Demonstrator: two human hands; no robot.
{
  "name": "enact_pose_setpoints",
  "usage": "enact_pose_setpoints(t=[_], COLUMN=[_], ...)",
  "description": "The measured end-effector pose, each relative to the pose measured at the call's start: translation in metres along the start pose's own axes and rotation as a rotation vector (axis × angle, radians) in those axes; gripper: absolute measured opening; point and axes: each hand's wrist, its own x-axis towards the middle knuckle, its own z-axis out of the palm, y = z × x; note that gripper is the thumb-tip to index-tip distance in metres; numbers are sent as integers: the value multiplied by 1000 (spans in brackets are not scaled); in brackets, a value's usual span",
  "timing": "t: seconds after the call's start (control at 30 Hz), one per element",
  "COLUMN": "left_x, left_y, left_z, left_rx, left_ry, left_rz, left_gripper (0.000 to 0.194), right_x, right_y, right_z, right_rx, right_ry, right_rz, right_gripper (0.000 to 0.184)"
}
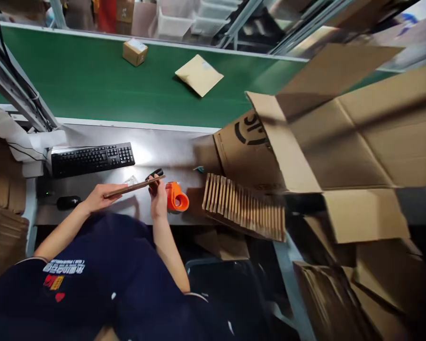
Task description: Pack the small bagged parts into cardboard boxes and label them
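In front of my body, both hands hold a thin, flat piece of cardboard (137,186), seen nearly edge-on and tilted up to the right. My left hand (101,196) is closed on its left end, and my right hand (158,196) grips it near the right end. Just right of my right hand sits an orange tape dispenser (177,199). A black object (155,173), of a kind I cannot make out, lies behind the cardboard's right end. Beside it is a small clear plastic item (130,180), partly hidden by the cardboard.
A black keyboard (92,158) and a mouse (68,202) lie at left. Several folded cartons (243,206) stand in a row at right, before a large open box (248,154). On the green conveyor (92,80) rest a small box (135,53) and a padded envelope (199,76).
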Motion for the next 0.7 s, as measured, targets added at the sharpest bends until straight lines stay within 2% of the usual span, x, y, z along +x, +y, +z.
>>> enact_pose_setpoints(t=[0.1,0.17,0.27,0.37,0.43,0.53,0.6,0.63,0.7], left_x=[-28,-44,-61,-69,-71,-70,-68,-68,-68], left_y=[-10,-22,-48,-79,-95,-102,-96,-92,-82], left_z=[15,20,21,19,21,31,40,44,47], left_rx=[4,-89,-259,-282,-174,56,134,147,135], left_ry=[32,120,278,431,584,793,830,826,797], left_rz=[-1,-45,-116,-158,-199,-334,-429,-462,-484], left_gripper=[48,74,120,142,138,97,69,64,67], right_x=[-12,-17,-23,-27,-31,-38,-45,-49,-57], right_y=[19,24,30,35,40,49,55,58,61], right_z=[21,21,6,-14,-22,-21,-16,-14,-11], right_rx=[13,-50,-189,-326,-358,-356,-345,-338,-326], right_ry=[37,4,-111,-293,-413,-451,-426,-420,-429], right_rz=[159,171,81,70,166,273,258,241,228], right_gripper=[62,58,56,51,50,52,52,51,50])
